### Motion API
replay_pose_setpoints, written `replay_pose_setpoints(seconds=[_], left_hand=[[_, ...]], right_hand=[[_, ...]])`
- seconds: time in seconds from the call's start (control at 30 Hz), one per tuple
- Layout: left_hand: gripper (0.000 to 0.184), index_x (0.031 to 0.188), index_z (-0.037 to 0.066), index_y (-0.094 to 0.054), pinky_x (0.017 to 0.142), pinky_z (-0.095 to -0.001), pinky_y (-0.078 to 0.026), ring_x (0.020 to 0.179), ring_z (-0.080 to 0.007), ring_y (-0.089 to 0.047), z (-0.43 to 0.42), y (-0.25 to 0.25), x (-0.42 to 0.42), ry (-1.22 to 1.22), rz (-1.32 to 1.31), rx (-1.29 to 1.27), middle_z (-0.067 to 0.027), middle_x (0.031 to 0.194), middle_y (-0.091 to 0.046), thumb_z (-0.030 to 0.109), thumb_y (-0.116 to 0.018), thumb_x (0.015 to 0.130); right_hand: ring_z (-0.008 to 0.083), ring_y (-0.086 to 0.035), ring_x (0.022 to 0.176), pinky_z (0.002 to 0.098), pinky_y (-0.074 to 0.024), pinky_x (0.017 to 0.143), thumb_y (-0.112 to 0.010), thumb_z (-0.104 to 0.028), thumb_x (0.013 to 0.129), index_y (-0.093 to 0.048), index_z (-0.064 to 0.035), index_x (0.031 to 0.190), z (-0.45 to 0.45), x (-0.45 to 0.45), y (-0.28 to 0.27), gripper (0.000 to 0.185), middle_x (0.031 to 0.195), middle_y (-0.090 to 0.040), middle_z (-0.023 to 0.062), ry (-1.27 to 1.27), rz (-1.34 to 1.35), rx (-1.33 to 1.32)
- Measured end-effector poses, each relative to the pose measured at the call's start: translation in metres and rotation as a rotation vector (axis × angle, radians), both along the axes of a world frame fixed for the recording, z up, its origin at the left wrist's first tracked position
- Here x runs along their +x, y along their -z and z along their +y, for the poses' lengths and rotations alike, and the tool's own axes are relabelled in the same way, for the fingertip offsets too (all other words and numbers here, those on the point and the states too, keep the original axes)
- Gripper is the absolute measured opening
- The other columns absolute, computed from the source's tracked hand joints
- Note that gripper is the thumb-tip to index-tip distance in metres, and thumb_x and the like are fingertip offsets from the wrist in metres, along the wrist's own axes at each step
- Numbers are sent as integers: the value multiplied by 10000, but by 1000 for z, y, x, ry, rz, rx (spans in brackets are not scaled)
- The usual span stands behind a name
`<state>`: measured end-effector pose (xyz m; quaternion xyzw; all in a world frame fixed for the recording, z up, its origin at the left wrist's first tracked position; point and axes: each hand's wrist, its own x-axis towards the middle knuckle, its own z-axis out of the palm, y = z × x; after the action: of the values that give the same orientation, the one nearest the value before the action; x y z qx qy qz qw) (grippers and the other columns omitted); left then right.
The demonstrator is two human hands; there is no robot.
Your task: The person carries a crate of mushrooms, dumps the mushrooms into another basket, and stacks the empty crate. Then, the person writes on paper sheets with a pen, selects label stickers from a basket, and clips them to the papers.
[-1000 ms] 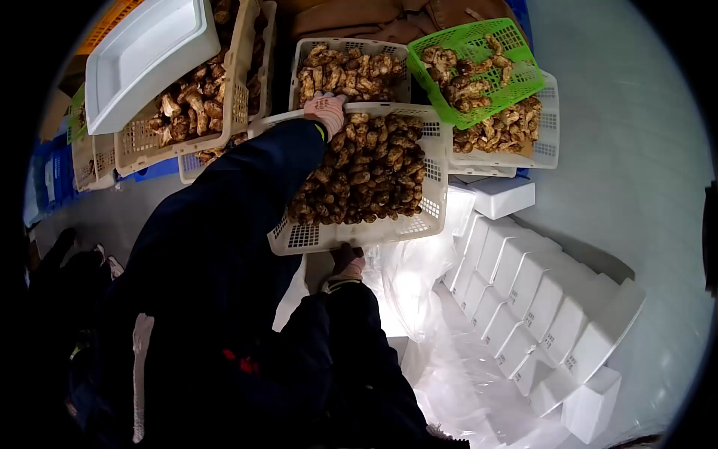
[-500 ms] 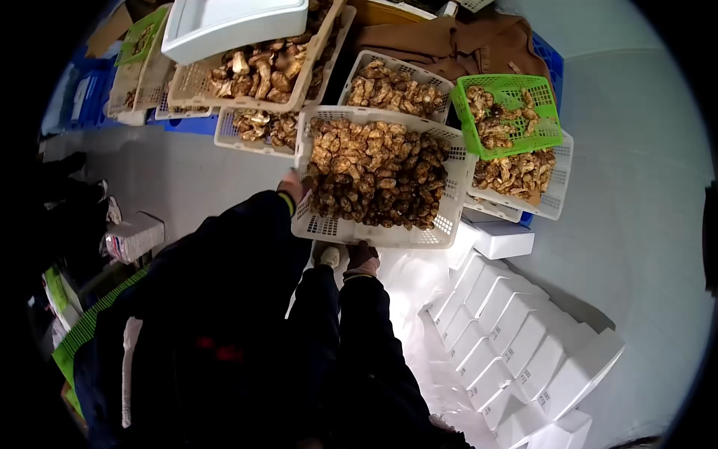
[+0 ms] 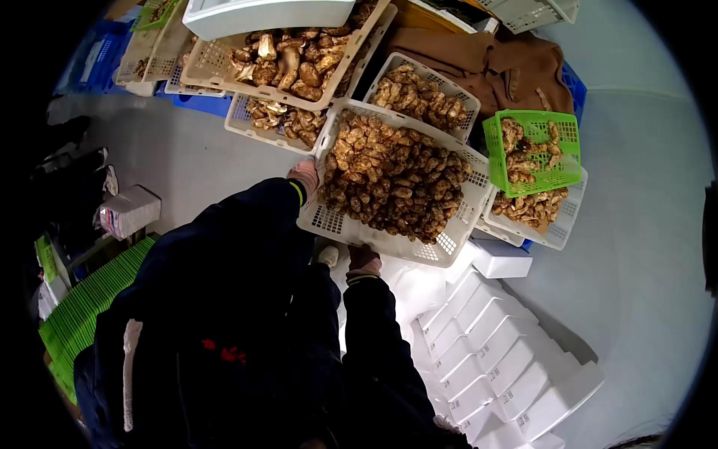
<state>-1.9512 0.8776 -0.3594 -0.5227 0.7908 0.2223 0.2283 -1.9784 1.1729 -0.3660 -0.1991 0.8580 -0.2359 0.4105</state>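
A white perforated plastic basket heaped with brown mushrooms sits in front of me, tilted slightly in view. My left hand is closed on its left rim, fingers partly hidden by the wall. At the near edge, my right hand grips the rim from below, its fingers mostly hidden in shadow. Touching or close behind the far rim is another white basket of mushrooms. A green basket with a few mushrooms rests on a further mushroom basket to the right.
A larger mushroom basket at the upper left carries a white foam box. Brown cloth lies at the back. Stacked white foam boxes stand at lower right. A green ribbed surface and a carton are left.
The basket in my hands has turned slightly clockwise, its right side lower in view. Both hands keep their hold. The surroundings have shifted with the camera, and more of my left hand shows.
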Motion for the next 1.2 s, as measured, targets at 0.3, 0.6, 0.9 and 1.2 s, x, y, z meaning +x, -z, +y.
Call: replay_pose_setpoints(seconds=[0.3,0.6,0.9,1.2], left_hand=[[172,883,80,-536,568,-319,-468,673,-207,-589,25,-51,26,49,230,-80,-93,732,-590,219,-519,783],[153,922,50,-549,544,-254,-423,574,-120,-506,103,-61,318,-632,1110,367,-23,652,-537,164,-504,829],[159,885,112,-589,574,-347,-433,635,-249,-562,404,-147,488,-1066,685,203,-127,741,-592,216,-500,804],[274,1066,77,-540,608,-304,-466,670,-195,-584,597,-145,558,-1396,937,-46,-69,791,-608,186,-474,823]], right_hand=[[265,-551,699,332,-444,626,-616,-219,772,-491,-44,726,22,8,-4,220,703,-552,102,-400,48,-349],[258,-603,781,345,-500,665,-568,-140,800,-496,38,1071,51,55,-128,331,913,-589,148,431,-1025,-245],[169,-566,607,262,-477,570,-532,-115,798,-538,-37,1054,110,142,-204,267,792,-595,107,-306,-742,64],[149,-574,612,245,-473,529,-494,-143,861,-471,-13,1132,112,318,-237,301,774,-579,76,-898,-678,64]])
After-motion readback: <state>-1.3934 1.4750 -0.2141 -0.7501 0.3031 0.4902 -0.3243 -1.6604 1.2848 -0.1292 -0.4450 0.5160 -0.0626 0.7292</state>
